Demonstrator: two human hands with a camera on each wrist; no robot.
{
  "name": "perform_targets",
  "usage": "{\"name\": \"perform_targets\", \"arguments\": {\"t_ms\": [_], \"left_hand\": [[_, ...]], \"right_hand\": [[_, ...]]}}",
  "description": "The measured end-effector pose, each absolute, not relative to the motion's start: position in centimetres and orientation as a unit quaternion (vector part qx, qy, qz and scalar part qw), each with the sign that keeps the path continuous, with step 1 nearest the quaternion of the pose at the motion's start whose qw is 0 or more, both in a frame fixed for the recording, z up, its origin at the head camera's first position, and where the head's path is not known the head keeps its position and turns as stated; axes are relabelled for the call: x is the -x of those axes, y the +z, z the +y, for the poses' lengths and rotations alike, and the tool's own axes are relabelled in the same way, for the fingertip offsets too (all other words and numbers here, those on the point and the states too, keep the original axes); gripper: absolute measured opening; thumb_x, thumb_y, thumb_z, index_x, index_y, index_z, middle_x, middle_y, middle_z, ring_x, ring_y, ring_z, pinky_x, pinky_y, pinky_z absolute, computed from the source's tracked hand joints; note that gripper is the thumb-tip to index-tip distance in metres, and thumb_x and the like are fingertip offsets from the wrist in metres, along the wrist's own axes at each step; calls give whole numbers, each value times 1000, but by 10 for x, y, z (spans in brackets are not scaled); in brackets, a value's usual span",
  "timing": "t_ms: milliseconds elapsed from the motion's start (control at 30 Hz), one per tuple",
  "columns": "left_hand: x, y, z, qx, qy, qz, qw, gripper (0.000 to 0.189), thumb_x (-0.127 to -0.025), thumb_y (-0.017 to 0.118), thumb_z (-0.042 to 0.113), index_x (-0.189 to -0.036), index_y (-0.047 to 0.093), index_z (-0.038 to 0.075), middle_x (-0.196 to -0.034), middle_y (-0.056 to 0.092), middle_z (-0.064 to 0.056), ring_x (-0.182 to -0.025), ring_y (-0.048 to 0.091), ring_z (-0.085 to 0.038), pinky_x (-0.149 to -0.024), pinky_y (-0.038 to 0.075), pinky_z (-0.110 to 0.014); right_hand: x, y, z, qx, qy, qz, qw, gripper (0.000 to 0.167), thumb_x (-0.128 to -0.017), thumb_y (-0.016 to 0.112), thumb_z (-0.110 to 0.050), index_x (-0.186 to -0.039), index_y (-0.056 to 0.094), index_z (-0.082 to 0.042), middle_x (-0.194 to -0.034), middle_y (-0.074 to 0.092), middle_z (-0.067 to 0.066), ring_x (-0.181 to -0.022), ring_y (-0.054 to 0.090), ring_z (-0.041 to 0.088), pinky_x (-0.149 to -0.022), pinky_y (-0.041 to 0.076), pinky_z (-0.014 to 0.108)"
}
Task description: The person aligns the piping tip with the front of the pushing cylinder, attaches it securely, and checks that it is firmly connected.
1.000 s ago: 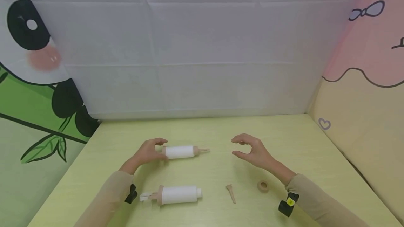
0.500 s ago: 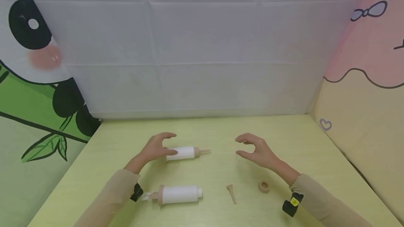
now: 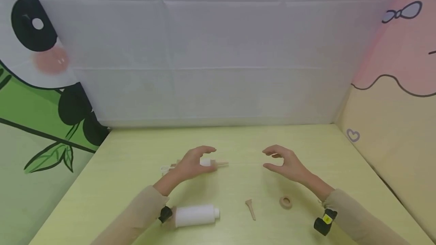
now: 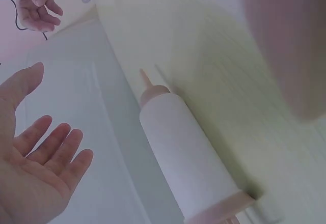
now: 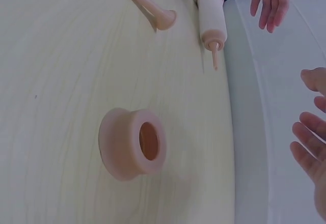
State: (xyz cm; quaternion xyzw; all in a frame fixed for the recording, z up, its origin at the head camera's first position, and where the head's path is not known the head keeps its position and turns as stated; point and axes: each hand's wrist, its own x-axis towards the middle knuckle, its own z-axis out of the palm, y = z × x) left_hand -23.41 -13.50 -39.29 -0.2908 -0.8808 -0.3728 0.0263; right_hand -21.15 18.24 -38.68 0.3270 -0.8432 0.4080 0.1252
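Observation:
My left hand (image 3: pixel 194 163) hovers with loosely bent fingers over a dessert-decorating syringe (image 3: pixel 206 162) with a white barrel and a thin pink nozzle, hiding much of it in the head view. In the left wrist view the whole white barrel (image 4: pixel 183 147) lies apart from that hand's fingers. My right hand (image 3: pixel 287 165), holding nothing, hangs in the air to the right, thumb and fingers apart. Below it a pink ring-shaped cap (image 3: pixel 285 202) rests on the table, with a loose pink cone nozzle (image 3: pixel 251 210) to its left.
A second white-barrelled syringe (image 3: pixel 195 216), with no nozzle on its end, lies nearer the front, its handle end hidden by my left wrist. The pale yellow table (image 3: pixel 238 139) meets a white cloth wall (image 3: pixel 218 67) at the back. Cartoon-printed panels flank both sides.
My left hand has moved right along the syringe, from its handle end to near its nozzle end. My right hand has drifted slightly right. The objects on the table stay put.

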Motion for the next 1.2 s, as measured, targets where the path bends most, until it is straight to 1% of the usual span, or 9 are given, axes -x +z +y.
{"name": "perform_targets", "arguments": {"t_ms": [167, 300, 400, 667, 733, 833, 933, 1067, 1200], "left_hand": [[231, -388, -129, 290, -374, -881, 13, 48, -76, 73, 16, -119, 56, 2, -120, 57, -11, -111, 51, -29, -93, 42, -42], [228, -381, -123, 299, -382, -874, 7, 48, -76, 73, 15, -119, 56, 1, -120, 57, -11, -111, 51, -29, -94, 42, -41], [224, -375, -116, 306, -391, -868, -3, 49, -76, 73, 16, -119, 56, 2, -121, 57, -11, -113, 51, -27, -95, 41, -41], [214, -372, -94, 319, -420, -848, -51, 50, -78, 72, 19, -121, 54, 3, -123, 55, -10, -115, 49, -28, -95, 40, -45], [211, -373, -89, 317, -428, -844, -63, 49, -78, 72, 19, -121, 54, 3, -123, 54, -10, -115, 49, -27, -96, 40, -44], [207, -377, -81, 310, -431, -844, -80, 48, -78, 71, 20, -121, 54, 4, -122, 55, -10, -114, 50, -27, -95, 41, -42], [204, -382, -76, 304, -423, -849, -84, 48, -78, 72, 20, -120, 55, 5, -121, 56, -9, -111, 52, -26, -93, 43, -41], [200, -390, -68, 301, -411, -857, -80, 47, -77, 72, 20, -118, 56, 4, -119, 57, -10, -107, 55, -26, -89, 46, -40], [196, -398, -61, 292, -403, -863, -81, 45, -76, 73, 19, -116, 57, 3, -115, 59, -11, -101, 58, -25, -84, 48, -35]], "right_hand": [[210, -386, 183, -320, 402, -849, 123, 33, -74, 72, 2, -104, 59, 1, -102, 61, 13, -92, 58, 31, -78, 50, 42], [209, -385, 184, -320, 402, -850, 116, 33, -74, 71, 2, -104, 59, 2, -102, 61, 14, -93, 58, 34, -78, 50, 45], [209, -385, 184, -319, 402, -851, 112, 33, -74, 71, 1, -105, 59, 2, -102, 61, 14, -93, 58, 34, -78, 49, 45], [209, -385, 187, -318, 402, -852, 107, 33, -74, 71, 1, -105, 59, 3, -102, 61, 14, -93, 58, 33, -78, 49, 46], [212, -391, 190, -317, 399, -854, 106, 34, -74, 71, 1, -106, 59, 2, -103, 61, 14, -93, 58, 33, -78, 50, 43], [220, -406, 198, -315, 398, -856, 103, 35, -76, 72, -5, -108, 59, -2, -104, 62, 9, -94, 58, 30, -78, 50, 41], [227, -420, 205, -310, 397, -858, 100, 35, -77, 72, -11, -110, 59, -8, -105, 61, 4, -95, 58, 25, -79, 50, 39], [224, -422, 208, -308, 400, -858, 93, 35, -78, 72, -17, -110, 59, -10, -105, 61, 1, -95, 58, 21, -79, 50, 38], [220, -424, 210, -308, 403, -859, 72, 35, -79, 71, -21, -110, 59, -12, -105, 61, -1, -95, 58, 20, -79, 51, 38]]}}
